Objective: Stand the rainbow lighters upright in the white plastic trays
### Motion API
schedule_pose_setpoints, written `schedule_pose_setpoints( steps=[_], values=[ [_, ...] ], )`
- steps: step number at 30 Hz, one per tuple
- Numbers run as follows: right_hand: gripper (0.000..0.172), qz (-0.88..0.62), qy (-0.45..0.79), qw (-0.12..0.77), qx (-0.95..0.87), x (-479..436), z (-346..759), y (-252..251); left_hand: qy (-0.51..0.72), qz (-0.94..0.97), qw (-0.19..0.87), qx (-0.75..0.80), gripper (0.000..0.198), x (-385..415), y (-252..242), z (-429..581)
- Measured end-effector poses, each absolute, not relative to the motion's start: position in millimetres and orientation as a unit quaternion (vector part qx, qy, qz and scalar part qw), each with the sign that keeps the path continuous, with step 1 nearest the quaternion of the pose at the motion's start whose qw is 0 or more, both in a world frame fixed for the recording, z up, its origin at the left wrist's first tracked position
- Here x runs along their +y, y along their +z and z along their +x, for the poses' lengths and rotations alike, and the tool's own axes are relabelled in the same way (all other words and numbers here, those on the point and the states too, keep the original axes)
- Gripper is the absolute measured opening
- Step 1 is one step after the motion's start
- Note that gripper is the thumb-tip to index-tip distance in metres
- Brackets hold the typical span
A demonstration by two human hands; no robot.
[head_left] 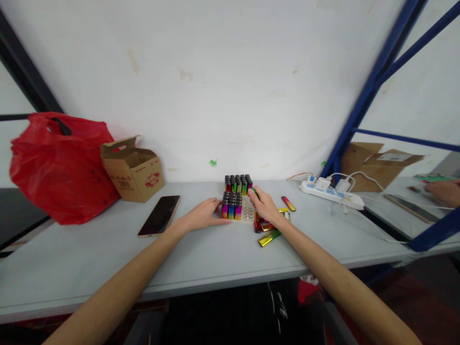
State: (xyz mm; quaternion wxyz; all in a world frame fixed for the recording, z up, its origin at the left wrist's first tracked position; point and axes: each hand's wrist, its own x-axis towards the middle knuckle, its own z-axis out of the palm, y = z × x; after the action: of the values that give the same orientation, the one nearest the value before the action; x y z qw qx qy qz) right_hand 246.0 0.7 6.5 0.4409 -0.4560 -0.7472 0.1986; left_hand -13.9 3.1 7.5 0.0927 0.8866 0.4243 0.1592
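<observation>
A pale tray with round holes stands on the table, its left part filled with upright multicoloured lighters. My left hand grips the tray's left front corner, thumb along the front edge and fingers at the side. Over the tray's right part, my right hand is closed in a pinch on a lighter; only a green bit of it shows. Behind stands a second block of upright lighters. Loose shiny lighters lie beneath and beside my right wrist, among them a yellow one and a red one.
To the left lie a dark phone, an open cardboard box and a red plastic bag. A white power strip with cables is on the right, near a blue frame post. Another person's hand shows at far right.
</observation>
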Motion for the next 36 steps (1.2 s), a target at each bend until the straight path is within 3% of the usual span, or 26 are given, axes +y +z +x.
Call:
schedule_pose_setpoints(
  steps=[6, 15, 24, 32, 36],
  values=[
    [0.037, -0.433, 0.105, 0.423, -0.789, 5.3, 250.7, 8.8, 0.162, 0.883, 0.095, 0.431, 0.062, 1.4, 9.2, -13.5],
    [0.033, -0.451, 0.109, 0.401, -0.79, 11.5, 256.4, 3.0, 0.173, 0.879, 0.111, 0.431, 0.062, -0.3, 11.1, -13.2],
    [0.021, -0.41, 0.072, 0.303, -0.857, 20.3, 257.4, -4.0, 0.16, 0.881, 0.102, 0.434, 0.062, 2.1, 8.7, -14.0],
    [0.033, -0.387, 0.153, 0.327, -0.848, 12.2, 291.9, 22.2, 0.169, 0.88, 0.115, 0.429, 0.064, 0.9, 10.9, -13.5],
    [0.05, -0.416, 0.193, 0.249, -0.853, 7.6, 316.8, 30.4, 0.174, 0.88, 0.125, 0.425, 0.066, 4.0, 7.0, -15.0]
  ],
)
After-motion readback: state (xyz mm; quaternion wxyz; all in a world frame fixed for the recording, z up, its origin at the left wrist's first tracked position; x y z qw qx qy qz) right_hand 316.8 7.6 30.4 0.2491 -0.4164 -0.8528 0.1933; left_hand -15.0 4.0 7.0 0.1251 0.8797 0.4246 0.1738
